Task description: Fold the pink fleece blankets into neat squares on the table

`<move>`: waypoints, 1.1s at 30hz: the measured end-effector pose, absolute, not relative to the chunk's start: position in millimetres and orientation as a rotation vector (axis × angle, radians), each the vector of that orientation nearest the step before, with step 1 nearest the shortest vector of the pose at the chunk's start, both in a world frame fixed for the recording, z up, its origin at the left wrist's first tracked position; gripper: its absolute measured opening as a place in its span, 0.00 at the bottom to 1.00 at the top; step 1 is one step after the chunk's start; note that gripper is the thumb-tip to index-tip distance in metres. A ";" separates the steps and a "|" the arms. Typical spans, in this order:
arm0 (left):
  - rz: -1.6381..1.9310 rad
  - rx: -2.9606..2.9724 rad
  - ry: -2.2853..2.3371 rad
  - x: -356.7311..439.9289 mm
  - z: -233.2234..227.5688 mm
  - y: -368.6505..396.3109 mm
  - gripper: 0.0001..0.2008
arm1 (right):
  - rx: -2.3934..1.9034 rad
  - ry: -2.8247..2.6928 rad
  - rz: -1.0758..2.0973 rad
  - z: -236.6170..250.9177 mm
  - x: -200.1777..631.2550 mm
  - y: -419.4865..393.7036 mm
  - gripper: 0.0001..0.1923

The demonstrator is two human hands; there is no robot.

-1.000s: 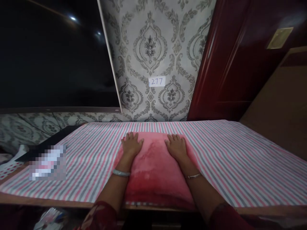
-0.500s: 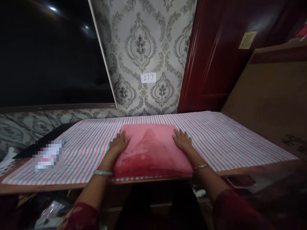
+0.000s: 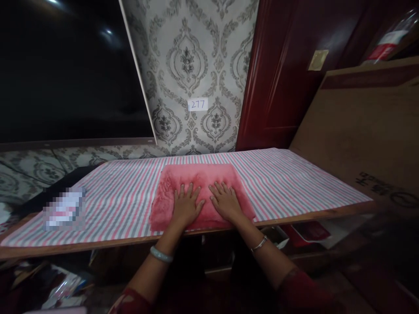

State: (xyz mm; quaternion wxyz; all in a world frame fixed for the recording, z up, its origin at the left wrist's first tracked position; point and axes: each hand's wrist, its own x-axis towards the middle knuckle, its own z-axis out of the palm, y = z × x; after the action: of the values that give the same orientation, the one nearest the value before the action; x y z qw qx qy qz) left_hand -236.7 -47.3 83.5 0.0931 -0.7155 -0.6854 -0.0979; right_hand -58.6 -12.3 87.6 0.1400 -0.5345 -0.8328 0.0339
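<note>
A plush pink cloth (image 3: 203,171), folded into a rough rectangle, lies at the front of the striped table cover (image 3: 281,183). My left hand (image 3: 187,204) rests flat on its left half, fingers spread. On the right half my right hand (image 3: 225,201) also lies flat, palm down with fingers apart. Both hands press on the pile, and neither grasps anything. Darker brushed patches show around the fingers and along the cloth's left side.
A large dark television (image 3: 72,74) stands at the back left. To the right is a cardboard box (image 3: 366,117) with a bottle (image 3: 388,46) on top. A blurred-out item (image 3: 64,209) lies on the cover's left. A paper label (image 3: 198,104) is on the wallpaper.
Both hands have moved inward from the cloth's side edges onto its middle, nearer each other. The pile's dark patches have changed shape. The view has shifted slightly to the right.
</note>
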 end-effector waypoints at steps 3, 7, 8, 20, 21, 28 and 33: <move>-0.297 -2.138 -2.057 -236.8 87.9 -48.1 0.30 | -1.533 -2.433 0.107 90.9 -54.0 -12.0 0.27; -0.317 -2.139 -2.075 -234.4 91.0 -50.8 0.31 | -1.593 -2.431 0.081 90.1 -37.2 -13.6 0.29; -0.326 -2.132 -2.080 -233.7 91.1 -51.6 0.31 | -1.626 -2.421 0.078 89.1 -31.1 -14.1 0.29; -0.234 -1.921 -2.106 -260.0 98.1 -115.1 0.29 | -1.866 -2.222 0.084 86.4 27.7 -32.4 0.27; -0.247 -1.903 -2.115 -263.5 102.1 -119.0 0.28 | -1.829 -2.216 0.046 95.0 22.5 -32.7 0.27; -0.288 -1.830 -2.125 -265.4 111.5 -105.4 0.29 | -1.269 -2.512 0.095 140.5 -83.2 -11.4 0.28; -0.259 -1.752 -2.210 -270.1 83.5 -97.5 0.30 | -1.246 -2.646 0.200 115.7 -106.6 15.2 0.30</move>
State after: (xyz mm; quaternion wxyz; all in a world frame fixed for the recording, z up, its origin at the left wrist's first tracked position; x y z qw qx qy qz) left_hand -270.1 -97.5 83.5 0.1542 -0.6114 -0.7709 -0.0902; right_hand -106.6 15.2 115.7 0.1048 -0.4225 -0.8977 0.0679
